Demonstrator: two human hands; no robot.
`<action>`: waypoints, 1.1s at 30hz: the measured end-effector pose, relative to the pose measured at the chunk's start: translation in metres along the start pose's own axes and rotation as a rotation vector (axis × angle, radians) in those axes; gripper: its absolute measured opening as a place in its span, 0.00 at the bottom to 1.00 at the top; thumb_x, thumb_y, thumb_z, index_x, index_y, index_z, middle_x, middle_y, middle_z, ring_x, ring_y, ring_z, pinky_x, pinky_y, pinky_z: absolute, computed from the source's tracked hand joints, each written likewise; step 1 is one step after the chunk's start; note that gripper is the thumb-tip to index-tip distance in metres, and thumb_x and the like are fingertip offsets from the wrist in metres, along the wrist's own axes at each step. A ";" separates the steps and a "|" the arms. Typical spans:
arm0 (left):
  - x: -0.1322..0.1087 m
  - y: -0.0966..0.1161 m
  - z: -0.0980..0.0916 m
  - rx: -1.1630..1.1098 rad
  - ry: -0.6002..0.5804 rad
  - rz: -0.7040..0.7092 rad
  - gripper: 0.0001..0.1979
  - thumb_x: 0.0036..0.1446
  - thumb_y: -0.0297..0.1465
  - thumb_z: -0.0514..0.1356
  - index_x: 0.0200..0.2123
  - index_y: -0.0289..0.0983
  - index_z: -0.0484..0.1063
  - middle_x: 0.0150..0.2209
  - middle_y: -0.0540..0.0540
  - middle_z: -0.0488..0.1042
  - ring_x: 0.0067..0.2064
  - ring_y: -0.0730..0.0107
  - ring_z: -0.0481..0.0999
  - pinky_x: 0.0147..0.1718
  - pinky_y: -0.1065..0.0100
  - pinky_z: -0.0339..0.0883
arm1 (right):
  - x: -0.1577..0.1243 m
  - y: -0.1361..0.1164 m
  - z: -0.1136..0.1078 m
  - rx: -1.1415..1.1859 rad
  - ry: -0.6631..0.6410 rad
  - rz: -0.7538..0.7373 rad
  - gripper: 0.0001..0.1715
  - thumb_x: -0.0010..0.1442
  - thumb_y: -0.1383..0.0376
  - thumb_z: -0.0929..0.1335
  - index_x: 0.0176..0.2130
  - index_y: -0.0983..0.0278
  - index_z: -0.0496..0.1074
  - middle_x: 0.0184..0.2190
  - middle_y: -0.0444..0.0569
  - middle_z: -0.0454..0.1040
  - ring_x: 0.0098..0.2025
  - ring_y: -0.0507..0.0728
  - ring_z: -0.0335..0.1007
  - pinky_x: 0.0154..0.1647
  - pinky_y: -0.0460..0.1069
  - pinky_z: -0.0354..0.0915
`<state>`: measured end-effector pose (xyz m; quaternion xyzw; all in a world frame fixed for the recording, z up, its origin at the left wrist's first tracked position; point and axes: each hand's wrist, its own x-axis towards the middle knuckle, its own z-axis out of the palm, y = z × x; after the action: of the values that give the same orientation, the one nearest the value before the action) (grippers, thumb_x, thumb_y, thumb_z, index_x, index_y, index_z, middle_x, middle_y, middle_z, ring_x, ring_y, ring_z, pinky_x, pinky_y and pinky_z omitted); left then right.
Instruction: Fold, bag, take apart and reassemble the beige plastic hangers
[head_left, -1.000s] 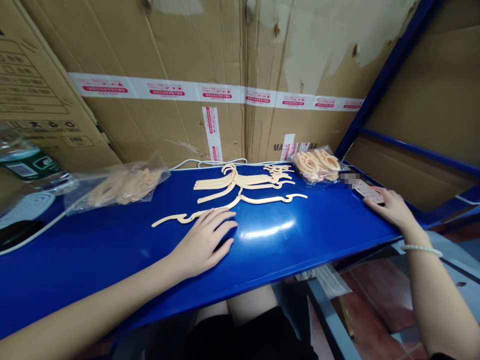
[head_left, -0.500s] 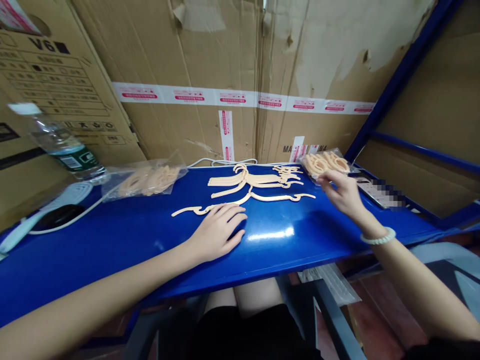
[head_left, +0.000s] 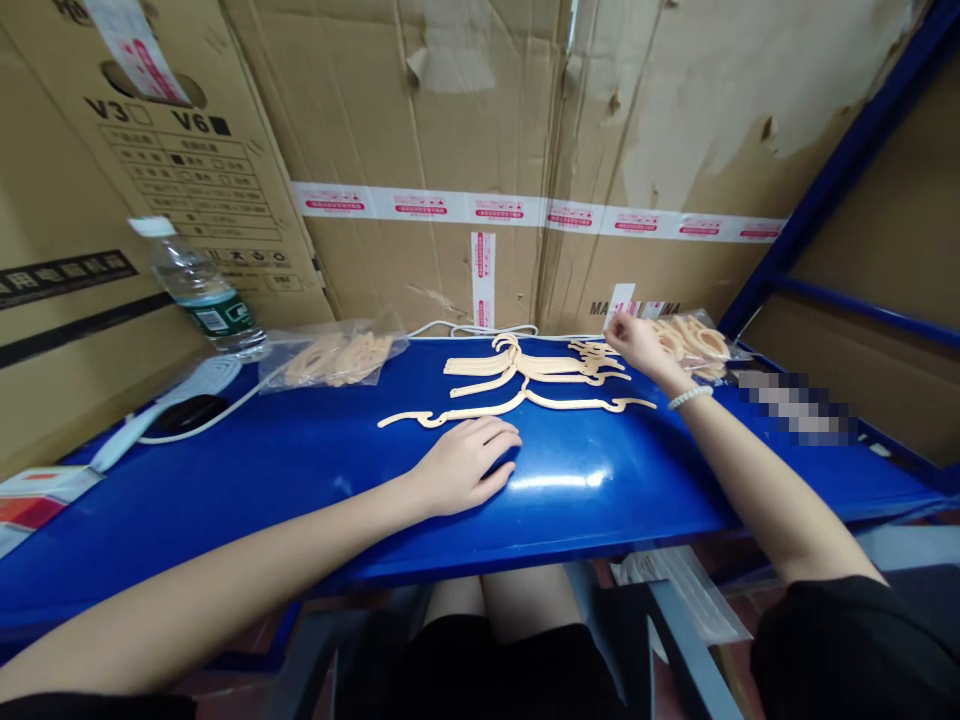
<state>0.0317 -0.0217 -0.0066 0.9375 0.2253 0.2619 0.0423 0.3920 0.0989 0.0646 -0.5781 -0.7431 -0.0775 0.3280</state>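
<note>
My left hand (head_left: 472,463) rests on the blue table with its fingers stretched out, just in front of a beige hanger (head_left: 491,405) that lies with its hooked arms spread. Behind that hanger are several more beige hanger pieces (head_left: 544,362), stacked close together with curved hooks at the top. My right hand (head_left: 641,345) is at the far right of the stack, beside a pile of small beige pieces (head_left: 592,352). Its fingers are curled together; whatever they may hold is hidden. Just behind that hand lies a clear bag of beige ring-shaped parts (head_left: 701,338).
Another clear bag of beige parts (head_left: 341,358) lies to the left. Farther left stand a water bottle (head_left: 206,295) and a pale handheld fan-like object (head_left: 180,395). A pixelated flat object (head_left: 799,408) lies at the right. Cardboard (head_left: 450,120) walls the back of the table.
My right hand has moved left and back, from in front of the right-hand bag to the small pieces. The left hand has shifted slightly off the front hanger. My view has turned left.
</note>
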 end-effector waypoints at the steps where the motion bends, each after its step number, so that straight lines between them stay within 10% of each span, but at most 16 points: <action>1: 0.000 0.000 0.000 -0.009 0.002 0.000 0.13 0.67 0.32 0.54 0.51 0.36 0.72 0.53 0.38 0.77 0.56 0.55 0.75 0.56 0.53 0.70 | -0.004 0.008 0.002 0.003 -0.012 -0.004 0.11 0.59 0.64 0.65 0.26 0.58 0.60 0.22 0.47 0.69 0.27 0.58 0.64 0.29 0.50 0.61; 18: 0.001 0.000 0.001 -0.027 -0.010 -0.019 0.13 0.68 0.32 0.54 0.52 0.37 0.72 0.54 0.38 0.76 0.56 0.55 0.74 0.56 0.53 0.70 | -0.016 0.041 0.011 -0.109 -0.010 0.003 0.05 0.57 0.65 0.68 0.30 0.62 0.72 0.31 0.54 0.77 0.35 0.63 0.71 0.35 0.54 0.65; 33: 0.001 0.000 0.001 -0.023 -0.022 -0.016 0.13 0.68 0.32 0.53 0.51 0.36 0.72 0.54 0.38 0.76 0.56 0.54 0.74 0.56 0.51 0.70 | -0.013 0.050 0.028 -0.099 -0.335 -0.148 0.16 0.68 0.65 0.62 0.48 0.61 0.77 0.49 0.56 0.78 0.51 0.65 0.73 0.55 0.58 0.69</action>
<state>0.0329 -0.0213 -0.0065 0.9379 0.2295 0.2538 0.0577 0.4281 0.1184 0.0225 -0.5422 -0.8230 -0.0407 0.1644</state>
